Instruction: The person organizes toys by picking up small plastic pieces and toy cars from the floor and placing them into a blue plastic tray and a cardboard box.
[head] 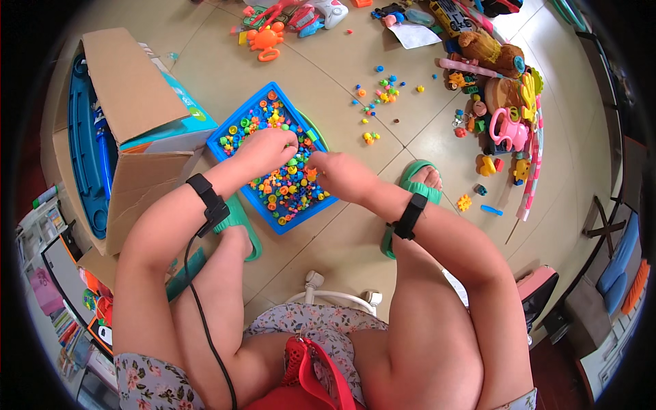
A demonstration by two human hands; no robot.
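Observation:
A blue plastic basket (pixel 306 219) stands on the tiled floor between my feet, filled with small multicoloured plastic pieces (pixel 279 197). My left hand (pixel 267 149) hovers over its middle, back of the hand up and fingers curled. Above the basket's right side is my right hand (pixel 344 175), also curled, its fingertips close to an orange piece (pixel 311 174). Whether either hand pinches a piece cannot be made out, as the fingers hide what is under them. A green rounded edge (pixel 313 128) shows behind the basket's right rim.
An open cardboard box (pixel 138 97) holding a blue plastic part (pixel 84 154) stands at left. Loose small pieces (pixel 387 95) lie right of the basket. Farther right are a pink toy teapot (pixel 508 130) and a brown plush toy (pixel 492 54). An orange crab-shaped toy (pixel 265 38) lies ahead.

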